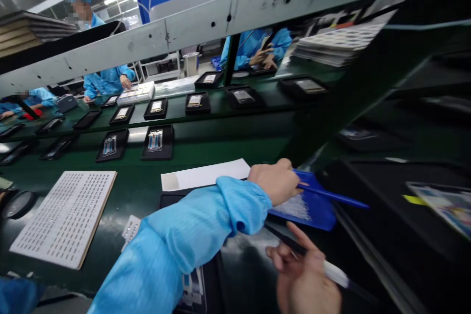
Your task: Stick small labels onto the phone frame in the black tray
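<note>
Left hand [275, 182]: grip closed on blue stick [340, 198], over tray [324, 217].
Right hand [307, 274]: grip around pen [335, 274], beside tray.
Pale bits [297, 207]: some left inside tray.
Device [193, 288]: partly hidden, completion unclear.

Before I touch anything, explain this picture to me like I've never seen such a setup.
There is no robot here: these are a person's two bare hands, seen from one camera worn on their head, looking forward and down. The left hand, in a blue sleeve, reaches across and holds a slim blue stick over a blue tray of small, pale pieces. The right hand, nearer the camera, holds a black-and-white, pen-like tool. On the green bench lie a white strip and a board with rows of slots. Other people in blue work beyond.
</note>
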{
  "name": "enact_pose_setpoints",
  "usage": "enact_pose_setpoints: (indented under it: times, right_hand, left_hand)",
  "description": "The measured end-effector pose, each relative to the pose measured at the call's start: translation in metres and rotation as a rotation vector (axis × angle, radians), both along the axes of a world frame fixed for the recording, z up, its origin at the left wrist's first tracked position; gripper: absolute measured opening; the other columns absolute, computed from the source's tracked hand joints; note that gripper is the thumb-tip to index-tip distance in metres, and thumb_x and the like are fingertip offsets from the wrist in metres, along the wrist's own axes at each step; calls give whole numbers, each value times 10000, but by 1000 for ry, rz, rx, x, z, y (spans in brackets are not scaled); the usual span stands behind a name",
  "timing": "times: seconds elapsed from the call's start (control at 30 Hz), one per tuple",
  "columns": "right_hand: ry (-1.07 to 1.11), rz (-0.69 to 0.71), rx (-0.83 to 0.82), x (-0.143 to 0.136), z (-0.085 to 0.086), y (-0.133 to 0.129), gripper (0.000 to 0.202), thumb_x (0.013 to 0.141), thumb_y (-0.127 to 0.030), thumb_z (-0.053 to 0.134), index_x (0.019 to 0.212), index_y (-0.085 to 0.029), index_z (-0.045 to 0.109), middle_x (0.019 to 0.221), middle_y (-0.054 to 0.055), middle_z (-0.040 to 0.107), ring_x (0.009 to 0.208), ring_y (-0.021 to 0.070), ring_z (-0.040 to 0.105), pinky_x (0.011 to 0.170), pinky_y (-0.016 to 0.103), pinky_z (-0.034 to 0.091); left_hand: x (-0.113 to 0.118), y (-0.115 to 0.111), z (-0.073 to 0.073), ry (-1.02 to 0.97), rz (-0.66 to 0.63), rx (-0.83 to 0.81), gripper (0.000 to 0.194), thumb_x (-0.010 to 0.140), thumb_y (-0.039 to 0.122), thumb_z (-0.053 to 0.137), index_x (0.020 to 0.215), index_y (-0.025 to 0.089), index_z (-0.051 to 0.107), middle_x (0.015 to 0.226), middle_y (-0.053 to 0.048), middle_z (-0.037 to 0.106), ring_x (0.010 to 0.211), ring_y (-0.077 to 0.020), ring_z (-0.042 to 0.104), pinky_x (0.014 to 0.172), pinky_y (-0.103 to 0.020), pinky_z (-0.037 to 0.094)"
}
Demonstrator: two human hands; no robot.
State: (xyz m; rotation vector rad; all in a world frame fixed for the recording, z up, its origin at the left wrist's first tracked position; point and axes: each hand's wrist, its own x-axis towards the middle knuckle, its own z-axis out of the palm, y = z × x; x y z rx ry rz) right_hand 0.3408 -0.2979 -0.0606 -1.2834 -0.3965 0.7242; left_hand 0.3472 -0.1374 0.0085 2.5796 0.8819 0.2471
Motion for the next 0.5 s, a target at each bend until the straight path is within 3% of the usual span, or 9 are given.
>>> enact_pose_setpoints:
  times: [0.1, 0.23, 0.37, 0.43, 0.5]
  right_hand:
    - [-1, 21, 21, -1, 0, 0, 405, 874, -551, 517, 1036, -185, 578, 698, 17, 597, 534, 142, 557, 507, 303, 498]
    - [40, 98, 4, 2, 6, 12, 456, 799, -578, 626, 1031, -187, 598, 818, 68, 664, 655, 174, 628, 504, 285, 525]
    - [43, 218, -24, 4, 15, 43, 502, 694, -609, 721, 955, -184, 661, 802, 58, 661, 631, 151, 616, 502, 261, 538]
    - [-12, 287, -32, 4, 18, 65, 495, 668, -617, 734, 908, -187, 691, 775, 49, 646, 626, 147, 606, 482, 250, 538]
    - [-75, 396, -41, 2, 20, 90, 481, 653, -615, 738, 864, -183, 718, 818, 67, 660, 628, 150, 600, 449, 246, 531]
  left_hand:
    - [10, 1, -8, 115, -56, -4, 356, 905, 134, 510, 1205, 254, 660, 1207, -117, 587, 965, -283, 679, 790, -411, 546]
    - [-25, 13, 8, 129, -44, -25, 253, 939, 272, 511, 1081, 241, 718, 1137, -80, 659, 1046, -273, 646, 810, -338, 518]
    - [-110, 41, 26, 4, 109, 18, 252, 929, 368, 545, 960, 217, 745, 967, -42, 723, 927, -218, 673, 755, -262, 488]
    - [-162, 53, 23, 0, 221, 53, 287, 938, 389, 528, 932, 203, 746, 895, -40, 731, 860, -204, 682, 728, -255, 483]
    - [-210, 59, 11, 96, 304, 66, 264, 935, 360, 537, 938, 203, 749, 893, -44, 737, 862, -211, 690, 730, -263, 491]
